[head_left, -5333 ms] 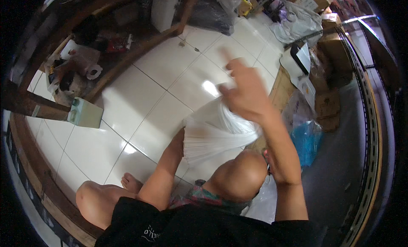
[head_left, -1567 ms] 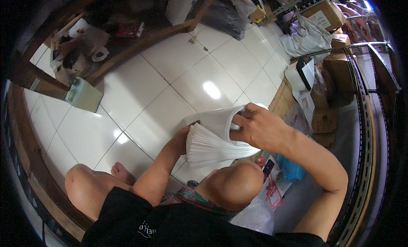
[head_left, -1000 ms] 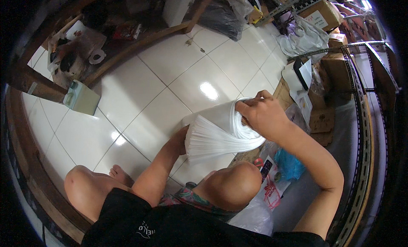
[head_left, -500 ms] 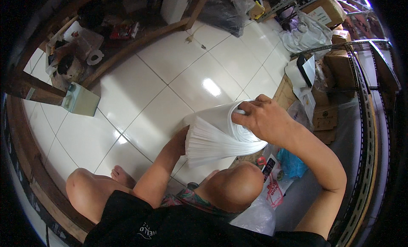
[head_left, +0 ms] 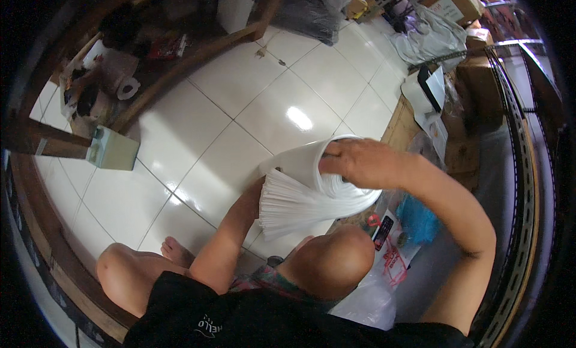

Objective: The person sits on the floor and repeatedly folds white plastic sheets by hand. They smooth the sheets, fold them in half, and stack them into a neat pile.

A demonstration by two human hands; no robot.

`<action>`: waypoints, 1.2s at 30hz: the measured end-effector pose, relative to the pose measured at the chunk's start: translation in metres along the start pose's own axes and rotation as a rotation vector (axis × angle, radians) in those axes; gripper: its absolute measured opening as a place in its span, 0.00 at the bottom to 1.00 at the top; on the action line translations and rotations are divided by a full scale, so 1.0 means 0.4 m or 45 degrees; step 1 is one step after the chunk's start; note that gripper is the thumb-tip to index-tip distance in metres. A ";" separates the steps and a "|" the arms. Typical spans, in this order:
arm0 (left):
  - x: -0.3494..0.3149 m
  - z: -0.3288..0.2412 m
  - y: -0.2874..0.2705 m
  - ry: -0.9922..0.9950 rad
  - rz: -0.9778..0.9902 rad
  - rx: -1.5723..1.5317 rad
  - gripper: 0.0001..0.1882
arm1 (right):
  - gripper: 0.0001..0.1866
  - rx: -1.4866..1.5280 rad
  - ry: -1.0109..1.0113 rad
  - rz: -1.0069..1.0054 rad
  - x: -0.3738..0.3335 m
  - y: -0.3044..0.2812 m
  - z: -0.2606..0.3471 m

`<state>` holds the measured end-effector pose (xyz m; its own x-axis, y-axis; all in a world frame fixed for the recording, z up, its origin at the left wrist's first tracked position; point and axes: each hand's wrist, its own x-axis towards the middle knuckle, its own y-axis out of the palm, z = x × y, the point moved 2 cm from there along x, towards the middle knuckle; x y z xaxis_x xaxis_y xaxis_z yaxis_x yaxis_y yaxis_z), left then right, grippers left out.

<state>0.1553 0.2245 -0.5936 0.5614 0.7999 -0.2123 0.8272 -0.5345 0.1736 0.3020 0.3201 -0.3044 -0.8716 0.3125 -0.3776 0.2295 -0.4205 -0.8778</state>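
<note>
A thick bundle of thin white sheets, perhaps plastic, is held above my lap and curls over into a roll at its right end. Its layered edges fan out on the left. My right hand grips the rolled end, fingers bent into the centre of the coil and slightly blurred. At the fanned edge, my left hand holds the bundle from its left side; its fingers are hidden behind the sheets.
A pale jug stands by the wooden frame at left. Right of my knee lie a black remote and blue plastic. Metal shelving with cardboard boxes lines the right. White tiles cover the floor.
My right hand has shifted slightly left and down on the roll, its fingers reaching further into the coil. The fanned edges sit a little lower. My left hand stays at the same edge.
</note>
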 end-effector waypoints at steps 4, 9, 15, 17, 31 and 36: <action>-0.013 -0.069 -0.001 0.025 0.033 -0.314 0.25 | 0.15 -0.066 0.315 -0.075 0.011 -0.017 -0.014; -0.028 -0.098 -0.025 0.004 0.041 -0.151 0.23 | 0.15 0.118 0.591 -0.211 -0.009 -0.052 -0.007; 0.006 -0.068 0.009 -0.008 0.098 -0.237 0.23 | 0.17 0.225 0.954 -0.259 -0.065 0.028 -0.049; -0.006 -0.060 -0.001 -0.030 0.069 -0.264 0.23 | 0.21 0.408 0.867 -0.234 -0.043 0.026 -0.029; -0.009 -0.046 -0.008 -0.096 0.050 -0.419 0.22 | 0.23 0.364 1.020 -0.211 -0.050 -0.001 0.022; 0.004 -0.053 0.003 -0.106 0.074 -0.430 0.22 | 0.23 0.339 0.863 -0.324 -0.063 0.035 -0.005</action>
<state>0.1567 0.2308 -0.5731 0.6191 0.7384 -0.2675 0.7462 -0.4469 0.4934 0.3282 0.3079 -0.3078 -0.4079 0.8445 -0.3471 -0.1292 -0.4298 -0.8936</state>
